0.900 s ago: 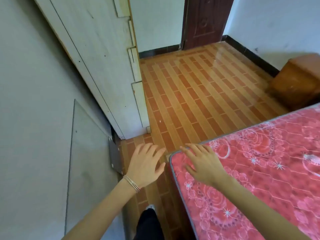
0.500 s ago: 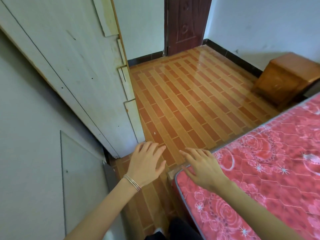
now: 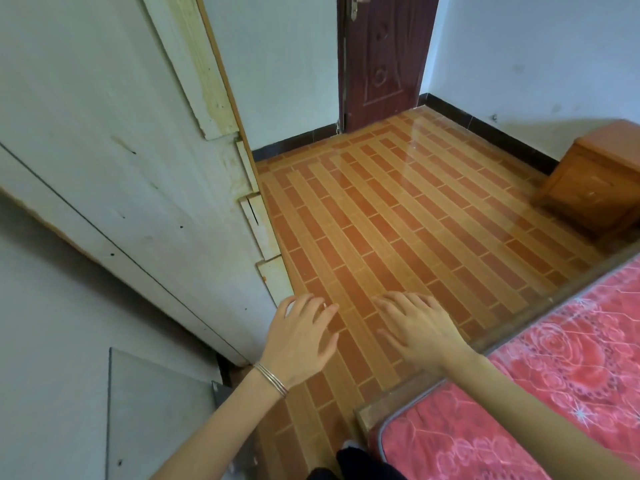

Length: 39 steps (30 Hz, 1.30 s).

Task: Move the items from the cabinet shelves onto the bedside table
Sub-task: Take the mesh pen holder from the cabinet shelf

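Note:
My left hand (image 3: pixel 300 337), with thin bangles at the wrist, hovers palm down over the tiled floor, fingers relaxed and holding nothing. My right hand (image 3: pixel 417 327) floats beside it, fingers spread and equally bare. A white cabinet (image 3: pixel 114 161) with worn wooden edge strips fills the left side; only its outer panel shows and its shelves are hidden. The wooden bedside table (image 3: pixel 595 188) stands against the far right wall, its top bare as far as visible. No items from the shelves are in view.
A bed with a red rose-patterned mattress (image 3: pixel 540 393) and wooden frame occupies the lower right. Orange and red tiled floor (image 3: pixel 398 216) stretches between cabinet and bedside table. A dark brown door (image 3: pixel 381 57) is shut at the back. A grey panel (image 3: pixel 152 410) leans at lower left.
The view has swung up and to the right, so more floor and the bedside table show. Both hands have moved off the mattress corner and now hover over the floor.

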{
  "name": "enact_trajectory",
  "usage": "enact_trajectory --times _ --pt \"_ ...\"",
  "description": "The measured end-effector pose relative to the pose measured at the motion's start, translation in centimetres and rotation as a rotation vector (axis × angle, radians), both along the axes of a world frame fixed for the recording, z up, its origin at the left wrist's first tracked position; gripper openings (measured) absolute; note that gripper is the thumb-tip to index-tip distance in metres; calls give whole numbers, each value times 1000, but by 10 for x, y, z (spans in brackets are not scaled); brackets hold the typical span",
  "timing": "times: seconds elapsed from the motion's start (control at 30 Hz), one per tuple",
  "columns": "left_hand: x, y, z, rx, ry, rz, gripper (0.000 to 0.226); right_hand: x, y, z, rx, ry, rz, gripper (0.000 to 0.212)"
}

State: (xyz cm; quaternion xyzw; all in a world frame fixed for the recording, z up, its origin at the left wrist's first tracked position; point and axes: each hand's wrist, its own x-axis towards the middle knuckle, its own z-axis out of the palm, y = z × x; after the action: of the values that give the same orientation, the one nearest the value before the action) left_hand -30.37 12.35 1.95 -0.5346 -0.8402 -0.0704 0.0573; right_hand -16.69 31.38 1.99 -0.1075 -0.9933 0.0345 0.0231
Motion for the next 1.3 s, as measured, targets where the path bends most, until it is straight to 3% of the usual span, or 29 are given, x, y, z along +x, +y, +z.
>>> enact_trajectory --times 0.53,0.83,1.0,1.3 --pt "-174 77 7 -37 37 -280 47 -130 31 3 -17 -8 -207 56" --pt "-212 117 5 -52 5 -435 49 -148 34 3 -35 -38 -376 56" --pt "-229 141 1 -93 31 -426 51 -168 58 -1 -1 -37 -380 48" --pt "-269 206 -6 -202 59 -256 53 -235 149 -11 25 -24 -245 51"
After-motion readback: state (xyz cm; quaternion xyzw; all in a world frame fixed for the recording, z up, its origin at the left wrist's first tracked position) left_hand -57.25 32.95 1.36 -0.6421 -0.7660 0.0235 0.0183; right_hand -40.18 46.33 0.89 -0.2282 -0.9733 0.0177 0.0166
